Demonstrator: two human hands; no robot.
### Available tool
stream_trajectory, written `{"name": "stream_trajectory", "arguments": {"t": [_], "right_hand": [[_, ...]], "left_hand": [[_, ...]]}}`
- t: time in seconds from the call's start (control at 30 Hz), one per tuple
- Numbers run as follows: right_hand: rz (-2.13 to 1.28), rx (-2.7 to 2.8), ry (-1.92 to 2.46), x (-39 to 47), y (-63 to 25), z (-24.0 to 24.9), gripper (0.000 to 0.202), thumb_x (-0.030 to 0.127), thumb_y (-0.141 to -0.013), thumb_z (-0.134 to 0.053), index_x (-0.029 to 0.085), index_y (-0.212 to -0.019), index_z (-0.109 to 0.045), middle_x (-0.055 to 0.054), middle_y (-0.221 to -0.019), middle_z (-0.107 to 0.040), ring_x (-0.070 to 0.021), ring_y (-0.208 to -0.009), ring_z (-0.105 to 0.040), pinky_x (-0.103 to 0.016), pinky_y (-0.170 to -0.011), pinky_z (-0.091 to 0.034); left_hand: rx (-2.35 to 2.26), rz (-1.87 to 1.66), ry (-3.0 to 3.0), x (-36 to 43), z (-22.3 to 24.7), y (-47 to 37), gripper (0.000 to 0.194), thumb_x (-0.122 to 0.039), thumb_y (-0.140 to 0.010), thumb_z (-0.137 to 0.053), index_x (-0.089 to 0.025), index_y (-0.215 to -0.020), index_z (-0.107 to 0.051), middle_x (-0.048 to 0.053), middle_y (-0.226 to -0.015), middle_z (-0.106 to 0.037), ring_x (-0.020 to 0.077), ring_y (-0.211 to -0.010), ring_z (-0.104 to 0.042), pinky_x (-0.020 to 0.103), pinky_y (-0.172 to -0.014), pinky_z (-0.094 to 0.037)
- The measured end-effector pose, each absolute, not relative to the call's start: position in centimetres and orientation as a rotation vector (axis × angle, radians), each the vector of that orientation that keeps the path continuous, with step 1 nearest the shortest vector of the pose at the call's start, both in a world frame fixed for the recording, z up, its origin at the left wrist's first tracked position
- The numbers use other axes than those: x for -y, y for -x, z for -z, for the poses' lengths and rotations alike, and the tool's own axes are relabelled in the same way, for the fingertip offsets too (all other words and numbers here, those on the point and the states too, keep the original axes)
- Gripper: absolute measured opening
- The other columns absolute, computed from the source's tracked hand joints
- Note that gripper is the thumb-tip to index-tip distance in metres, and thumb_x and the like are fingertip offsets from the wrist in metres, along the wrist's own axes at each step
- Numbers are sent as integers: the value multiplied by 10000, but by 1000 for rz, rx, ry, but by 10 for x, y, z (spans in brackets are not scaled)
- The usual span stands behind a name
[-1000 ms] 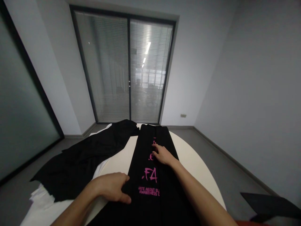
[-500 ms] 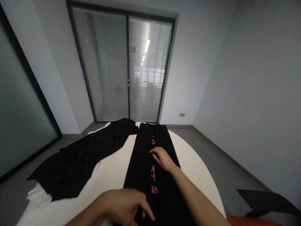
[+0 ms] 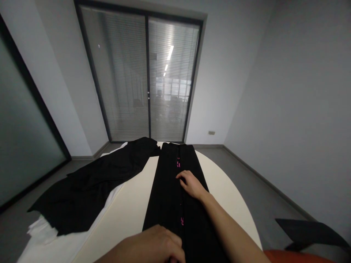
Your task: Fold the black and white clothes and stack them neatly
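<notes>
A black garment (image 3: 164, 197) lies in a long folded strip on the white table (image 3: 134, 199). Its two long edges nearly meet along the middle, with small bits of pink print showing in the narrow gap. My right hand (image 3: 190, 184) rests on the strip's right half, its fingers curled at the gap; whether they pinch the edge is hard to see. Near the bottom of the view, my left hand (image 3: 161, 244) is closed at the near part of the gap, with its fingertips mostly hidden, so what they hold cannot be made out.
Another black garment (image 3: 93, 182) lies spread over white cloth (image 3: 44, 230) on the table's left side. A dark chair part (image 3: 309, 232) and an orange seat (image 3: 290, 256) stand at the lower right. Beyond the table is a glass door with blinds (image 3: 123, 80).
My left hand has moved right and closed. The gap between the garment's edges has narrowed, covering most of the pink print. My right hand has shifted slightly right.
</notes>
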State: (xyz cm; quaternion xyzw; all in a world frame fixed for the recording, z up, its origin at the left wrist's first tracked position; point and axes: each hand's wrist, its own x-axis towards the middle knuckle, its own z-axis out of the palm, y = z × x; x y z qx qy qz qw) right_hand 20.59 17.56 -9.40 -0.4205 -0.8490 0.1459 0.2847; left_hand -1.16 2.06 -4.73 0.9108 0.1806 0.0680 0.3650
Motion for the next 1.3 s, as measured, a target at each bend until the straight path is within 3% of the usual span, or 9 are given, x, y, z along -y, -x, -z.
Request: {"name": "stream_trajectory", "arguments": {"t": [0.43, 0.57, 0.63, 0.73, 0.83, 0.93, 1.03, 1.2, 1.3], "right_hand": [[-444, 2350, 1101, -175, -214, 89, 231, 224, -954, -517, 243, -1113, -684, -63, -1162, -648, -201, -1134, -576, -356, -1037, -439], [-327, 2450, 1126, -174, -219, 94, 359, 301, -963, -519, 271, -1301, -634, -92, -1477, -465, -264, -1393, -390, -449, -1170, -313], [-329, 2501, 1161, -175, -221, 95, 459, 344, -974, -504, 309, -1431, -526, -77, -1593, -322, -298, -1480, -253, -498, -1202, -239], [-451, 2554, 1247, -176, -222, 92, 493, 405, -991, -466, 339, -1480, -460, -68, -1628, -264, -314, -1503, -208, -515, -1211, -202], [-564, 2601, 1305, -176, -223, 85, 494, 464, -981, -477, 356, -1463, -481, -62, -1624, -282, -326, -1504, -205, -527, -1213, -185], [-658, 2624, 1329, -174, -225, 80, 486, 490, -986, -453, 382, -1459, -479, -42, -1625, -285, -330, -1510, -182, -550, -1209, -175], [-649, 2589, 1301, -171, -225, 81, 462, 461, -1014, -383, 360, -1449, -499, -41, -1612, -317, -307, -1512, -189, -538, -1217, -159], [-588, 2556, 1265, -167, -226, 87, 462, 468, -1021, -361, 345, -1438, -517, -45, -1608, -326, -301, -1513, -185, -538, -1221, -151], [-591, 2552, 1234, -169, -228, 88, 467, 494, -1017, -370, 348, -1433, -522, -43, -1604, -335, -303, -1510, -197, -543, -1220, -159]], "left_hand": [[-373, -200, -2493, -20, 72, 7, 120, -239, -912, -661, -233, -792, -653, -35, -826, -671, 109, -725, -649, 180, -592, -423], [-437, -288, -2706, -18, 65, 5, 134, -294, -978, -577, -281, -1018, -704, 0, -1071, -709, 173, -1015, -656, 266, -918, -477], [-546, -290, -2734, -18, 57, 6, 354, -297, -946, -623, -333, -1298, -605, 62, -1430, -551, 305, -1334, -487, 489, -1127, -356], [-689, -161, -2648, -19, 51, 9, 865, -341, -817, -765, -350, -1545, -298, 146, -1656, -156, 477, -1481, -147, 727, -1121, -195], [-684, -41, -2570, -20, 57, 10, 829, -284, -856, -719, -376, -1553, -277, 144, -1665, -87, 500, -1470, -67, 770, -1093, -166], [-671, -6, -2515, -19, 60, 10, 585, -217, -959, -566, -421, -1486, -414, 98, -1666, -115, 477, -1467, -41, 770, -1087, -180], [-672, -37, -2499, -18, 52, 13, 537, -173, -943, -577, -425, -1413, -519, 70, -1649, -224, 463, -1476, -96, 749, -1089, -229], [-457, -233, -2519, -20, 57, 12, 339, -180, -920, -629, -362, -1194, -706, 16, -1457, -549, 330, -1459, -327, 517, -1153, -329], [-370, -300, -2421, -21, 84, 1, 340, -264, -948, -611, -341, -1277, -651, 25, -1351, -638, 279, -1426, -393, 453, -1183, -299]]}}
